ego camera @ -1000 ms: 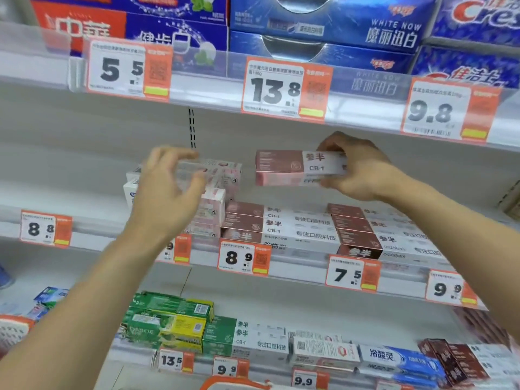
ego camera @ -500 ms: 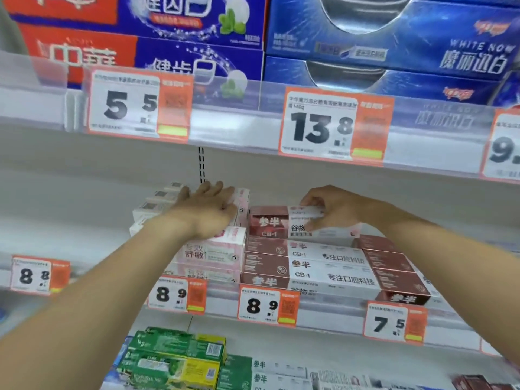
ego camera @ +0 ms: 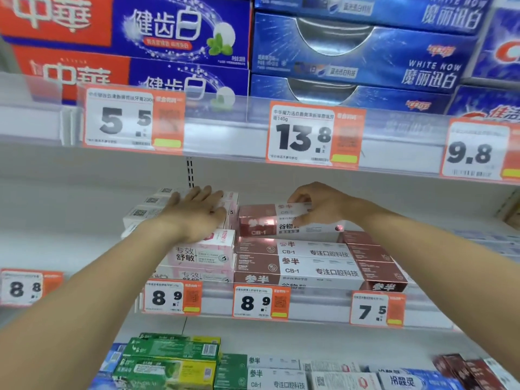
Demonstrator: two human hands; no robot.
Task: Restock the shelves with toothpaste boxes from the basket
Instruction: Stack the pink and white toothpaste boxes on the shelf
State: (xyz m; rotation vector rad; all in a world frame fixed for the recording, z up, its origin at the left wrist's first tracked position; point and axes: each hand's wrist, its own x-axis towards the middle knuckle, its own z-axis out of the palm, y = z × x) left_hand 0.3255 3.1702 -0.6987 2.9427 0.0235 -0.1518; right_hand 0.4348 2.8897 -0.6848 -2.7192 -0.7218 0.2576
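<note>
Since half a second ago both hands have pushed slightly deeper into the middle shelf, the view closing in.

The left hand (ego camera: 194, 213) lies flat, fingers straight, on the stack of pale pink cardboard toothpaste boxes (ego camera: 202, 249). The right hand (ego camera: 318, 205) pinches the brown-and-white cardboard toothpaste box (ego camera: 264, 220), which rests atop the matching brown-and-white stack (ego camera: 295, 261), above the orange 8.9 price tag (ego camera: 260, 302).

Glossy cardboard toothpaste box (ego camera: 284, 220); clear plastic shelf strip (ego camera: 309, 302); paper tags
</note>
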